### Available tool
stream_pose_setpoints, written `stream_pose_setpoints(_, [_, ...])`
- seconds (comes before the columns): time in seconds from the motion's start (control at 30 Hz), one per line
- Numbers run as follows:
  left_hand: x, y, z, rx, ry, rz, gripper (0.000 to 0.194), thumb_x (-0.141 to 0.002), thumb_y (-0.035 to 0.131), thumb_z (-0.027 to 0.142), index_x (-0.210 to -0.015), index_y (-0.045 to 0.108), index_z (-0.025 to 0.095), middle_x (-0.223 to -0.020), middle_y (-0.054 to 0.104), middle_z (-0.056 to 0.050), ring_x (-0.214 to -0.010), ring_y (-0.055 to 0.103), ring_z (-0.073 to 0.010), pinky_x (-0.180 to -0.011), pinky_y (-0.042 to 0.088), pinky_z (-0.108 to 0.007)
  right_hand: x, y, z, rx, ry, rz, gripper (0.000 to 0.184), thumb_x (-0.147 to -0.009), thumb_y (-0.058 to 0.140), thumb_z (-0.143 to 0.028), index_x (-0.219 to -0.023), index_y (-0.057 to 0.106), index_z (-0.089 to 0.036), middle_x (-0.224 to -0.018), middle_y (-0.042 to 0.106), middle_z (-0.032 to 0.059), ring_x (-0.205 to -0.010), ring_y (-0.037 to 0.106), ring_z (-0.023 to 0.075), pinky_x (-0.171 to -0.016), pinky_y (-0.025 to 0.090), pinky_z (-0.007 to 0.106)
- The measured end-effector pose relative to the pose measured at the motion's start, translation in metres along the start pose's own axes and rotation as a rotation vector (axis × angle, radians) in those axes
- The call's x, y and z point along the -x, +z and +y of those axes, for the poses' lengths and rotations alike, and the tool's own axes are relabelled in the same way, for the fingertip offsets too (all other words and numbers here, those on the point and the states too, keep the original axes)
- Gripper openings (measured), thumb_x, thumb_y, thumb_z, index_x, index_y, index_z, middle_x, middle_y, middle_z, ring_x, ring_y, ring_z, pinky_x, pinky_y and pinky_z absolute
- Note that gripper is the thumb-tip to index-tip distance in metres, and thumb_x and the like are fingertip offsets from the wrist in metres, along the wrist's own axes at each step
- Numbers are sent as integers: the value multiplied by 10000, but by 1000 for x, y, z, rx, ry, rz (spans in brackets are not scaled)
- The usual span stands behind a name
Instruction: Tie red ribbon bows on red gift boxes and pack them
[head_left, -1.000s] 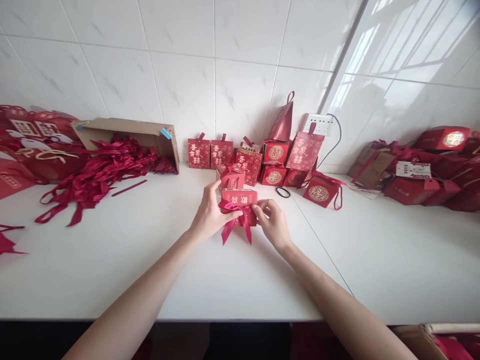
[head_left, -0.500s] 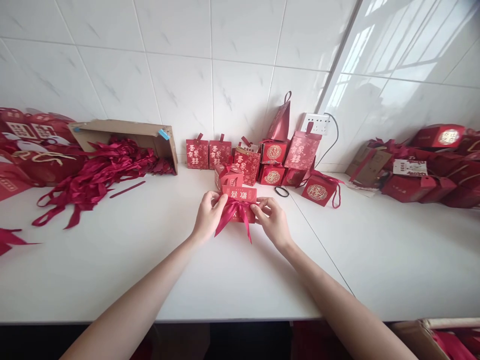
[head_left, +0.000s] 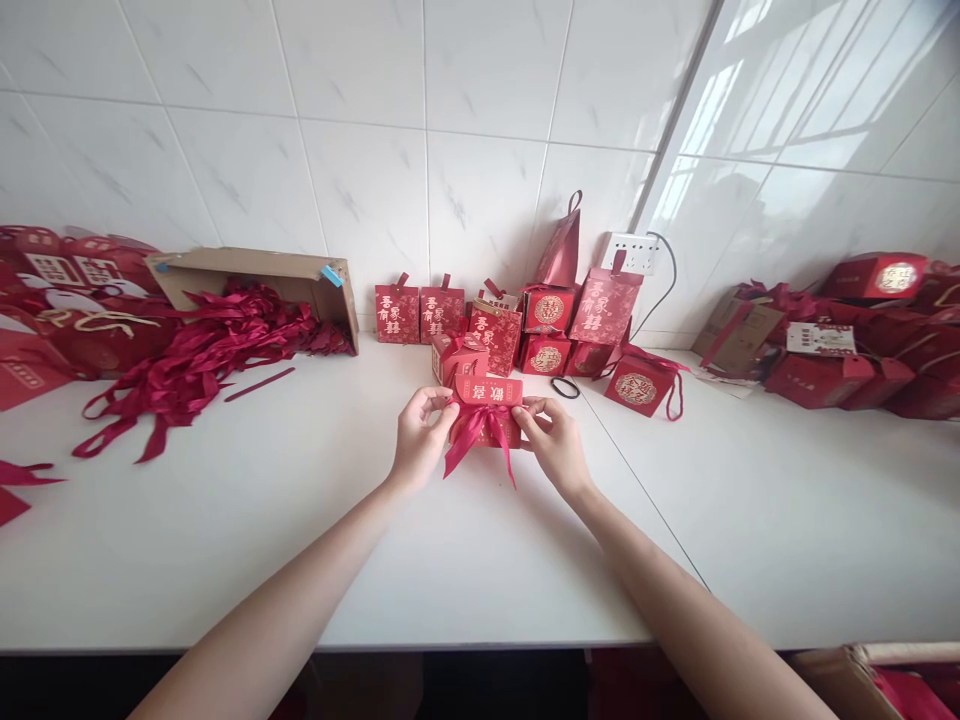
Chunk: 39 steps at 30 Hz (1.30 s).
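A small red gift box (head_left: pixel 489 388) with pale printed characters is held just above or on the white table in front of me. A dark pink ribbon bow (head_left: pixel 489 425) crosses its front, and its two tails hang down. My left hand (head_left: pixel 422 432) pinches the left side of the box between thumb and fingers. At the right edge, my right hand (head_left: pixel 553 440) grips it with thumb and forefinger close to the ribbon. Whether the fingertips also catch the ribbon I cannot tell.
Behind stand several red gift boxes (head_left: pixel 496 335) against the tiled wall. Loose ribbons (head_left: pixel 210 360) spill from a cardboard box (head_left: pixel 247 262) at left. A black ring (head_left: pixel 565 387) lies near a power strip (head_left: pixel 628 252). More red boxes (head_left: pixel 817 378) are piled at right.
The gift box and both hands have shifted slightly right in the picture. The box's upper panel now shows a curved edge, and the bow's tails hang a little differently.
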<state>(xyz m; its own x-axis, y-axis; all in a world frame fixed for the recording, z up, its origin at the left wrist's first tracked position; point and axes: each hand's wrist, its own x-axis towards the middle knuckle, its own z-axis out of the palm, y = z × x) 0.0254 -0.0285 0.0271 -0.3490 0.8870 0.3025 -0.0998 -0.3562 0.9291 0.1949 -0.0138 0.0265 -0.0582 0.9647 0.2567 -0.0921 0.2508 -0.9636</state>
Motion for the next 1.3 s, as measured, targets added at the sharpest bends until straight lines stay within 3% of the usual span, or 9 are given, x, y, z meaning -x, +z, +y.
stream_pose_setpoints(0.1, [-1,0,0,50,-58,-55,341,-634,704,328,-903,586,156,-746,593,-6,-680,546,-122,-619,437,-240,-1,-1,0,17,-1,14,408,-692,665,-523,-655,445,-182,-1103,590,65,-958,635,250,-573,621,354])
stream_pose_setpoints(0.23, [-2,1,1,30,-112,-71,323,-639,708,411,-763,558,153,-647,544,21,-578,487,-99,-544,386,-228,-3,-3,2,49,-30,27,390,-714,651,-510,-655,451,-181,-1104,588,68,-907,648,227,-607,618,362])
stream_pose_setpoints(0.5, [-1,-1,2,-29,7,-102,278,-686,682,406,-677,538,167,-659,539,20,-615,501,-106,-570,386,-224,-3,-4,1,40,-31,16,379,-722,650,-500,-653,461,-179,-1060,574,55,-874,625,198,-603,625,364])
stream_pose_setpoints(0.63, [0,-1,3,-23,-7,-98,271,-684,678,378,-650,504,173,-609,492,39,-557,444,-88,-532,339,-214,-2,-3,0,88,-29,20,377,-716,642,-525,-672,492,-182,-981,564,54,-905,594,214,-551,628,354])
stream_pose_setpoints(0.77, [0,0,2,-9,-42,-81,297,-672,674,366,-619,453,175,-600,469,44,-537,394,-74,-516,315,-207,-2,-3,0,74,-32,2,399,-715,641,-530,-646,463,-180,-1039,568,63,-962,588,233,-553,629,350])
stream_pose_setpoints(0.97, [0,0,1,36,-40,-69,301,-619,715,342,-640,466,175,-684,510,30,-570,442,-75,-513,330,-204,-3,-4,-1,29,-14,-9,413,-708,653,-527,-629,450,-176,-1112,565,68,-1068,563,264,-586,636,350])
stream_pose_setpoints(1.17, [1,1,9,176,-131,-40,341,-538,761,325,-662,478,181,-574,498,53,-529,465,-86,-506,357,-217,-3,-3,-1,69,-24,-2,409,-705,649,-540,-638,476,-176,-1129,537,71,-1043,569,256,-571,633,333])
stream_pose_setpoints(1.3, [0,3,12,202,-174,-56,336,-510,766,311,-698,527,168,-621,567,20,-568,513,-107,-517,386,-227,-3,-4,1,91,-38,1,404,-714,638,-544,-647,484,-177,-1129,532,83,-1031,572,253,-587,629,336])
